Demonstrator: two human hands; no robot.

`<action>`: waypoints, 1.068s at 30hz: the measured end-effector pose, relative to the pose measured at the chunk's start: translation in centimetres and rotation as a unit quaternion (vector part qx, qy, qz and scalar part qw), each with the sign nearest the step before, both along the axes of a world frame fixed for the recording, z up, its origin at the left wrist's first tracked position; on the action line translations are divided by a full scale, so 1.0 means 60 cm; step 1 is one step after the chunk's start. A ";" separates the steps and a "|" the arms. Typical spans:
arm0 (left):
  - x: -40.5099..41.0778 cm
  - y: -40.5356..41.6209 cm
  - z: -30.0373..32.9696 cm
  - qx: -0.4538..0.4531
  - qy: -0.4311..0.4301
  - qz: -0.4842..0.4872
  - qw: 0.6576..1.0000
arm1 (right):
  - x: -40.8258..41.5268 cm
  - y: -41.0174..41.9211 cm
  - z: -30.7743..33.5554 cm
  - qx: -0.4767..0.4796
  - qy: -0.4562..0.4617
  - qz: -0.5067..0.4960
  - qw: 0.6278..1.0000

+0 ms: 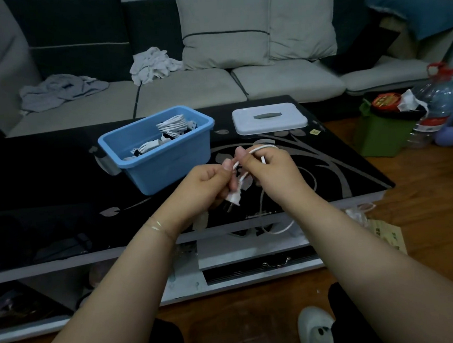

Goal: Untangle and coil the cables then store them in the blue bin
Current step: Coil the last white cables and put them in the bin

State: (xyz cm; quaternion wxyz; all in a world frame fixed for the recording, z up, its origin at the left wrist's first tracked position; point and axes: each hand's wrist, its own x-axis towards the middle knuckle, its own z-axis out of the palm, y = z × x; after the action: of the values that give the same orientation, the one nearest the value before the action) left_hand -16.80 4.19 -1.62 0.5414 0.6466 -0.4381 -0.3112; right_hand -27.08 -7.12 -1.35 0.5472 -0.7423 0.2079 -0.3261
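Step in hand: the person is coiling a white cable (pixel 258 149) above the black table (pixel 354 173); untangling looks finished for this one.
Left hand (pixel 207 182): fingers are curling round the cable near its white plug (pixel 234 197), which is hanging at 6 o'clock of the grip.
Right hand (pixel 269 168): thumb and fingers are pinching a loop arching toward 12 o'clock.
Loose tail: it is trailing off the table edge at 5 o'clock.
Blue bin (pixel 165 159): it is sitting at 10 o'clock of the hands, already holding coiled white cables (pixel 172 125); its white lid (pixel 270 117) is lying at 1 o'clock.
Next move: probably drawing up the tail into even loops before dropping the coil in the bin.
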 end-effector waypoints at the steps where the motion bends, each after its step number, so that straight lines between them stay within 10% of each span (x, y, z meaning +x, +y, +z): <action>1: 0.000 0.000 0.000 -0.014 0.038 -0.023 0.999 | 0.000 0.000 0.000 0.033 0.001 0.000 0.999; 11: -0.008 -0.003 0.002 -0.081 0.198 -0.018 0.977 | -0.007 0.006 0.007 0.027 0.280 0.016 0.960; 14: -0.005 0.001 0.007 -0.078 0.191 -0.016 0.978 | -0.006 0.000 -0.010 -0.107 0.240 -0.066 0.963; 18: -0.005 0.004 0.014 -0.080 0.188 -0.020 0.979 | 0.002 -0.001 -0.025 -0.039 0.125 -0.047 0.990; 28: 0.004 0.000 0.016 -0.173 0.430 -0.008 0.886 | 0.002 0.012 -0.026 -0.280 0.277 -0.001 0.919; 32: 0.002 -0.002 0.016 -0.197 0.410 0.038 0.890 | -0.002 0.043 -0.013 -0.235 0.289 0.104 0.922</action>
State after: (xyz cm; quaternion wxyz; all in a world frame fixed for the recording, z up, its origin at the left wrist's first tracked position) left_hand -16.70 4.08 -0.64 0.8005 0.3574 -0.2051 -0.4351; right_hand -27.18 -4.54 -2.11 0.3039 -0.9291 0.1960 -0.0776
